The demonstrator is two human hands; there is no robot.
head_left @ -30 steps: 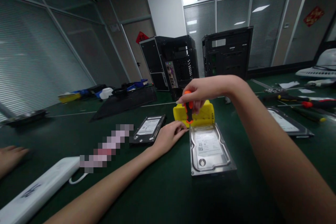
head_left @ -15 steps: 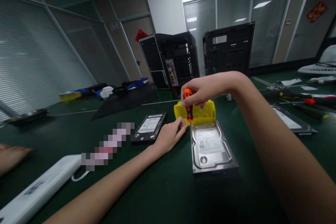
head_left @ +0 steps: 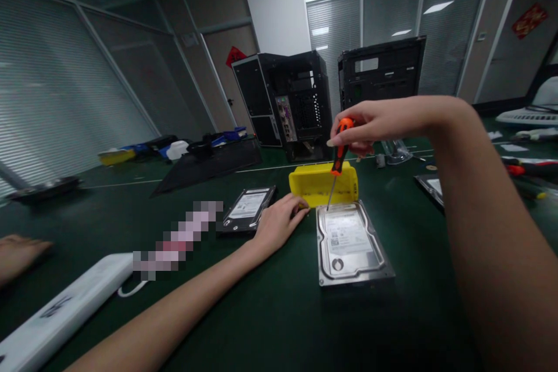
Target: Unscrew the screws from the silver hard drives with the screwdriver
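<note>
A silver hard drive (head_left: 349, 244) lies flat with its label up. Above it, my right hand (head_left: 360, 125) is closed around the orange and black handle of a screwdriver (head_left: 340, 154). The shaft slants down to the drive's far left part; whether the tip touches cannot be told. Behind the drive stands a yellow bin (head_left: 322, 183), open towards me. My left hand (head_left: 283, 218) rests on the table by the bin's near left corner, thumb and fingers drawn together. Anything between its fingertips is too small to make out. A second hard drive (head_left: 248, 209) lies beside that hand.
Computer cases (head_left: 300, 104) stand at the back on the green table (head_left: 261, 314). A third drive (head_left: 429, 186) lies partly behind my right arm, with pliers (head_left: 527, 168) further right. A white power strip (head_left: 74, 296) and another person's hand (head_left: 21, 256) are at left.
My right hand has lifted the screwdriver and moved it right, from the drive's far left corner to further along its far edge. The screwdriver is more tilted. My left hand has barely moved.
</note>
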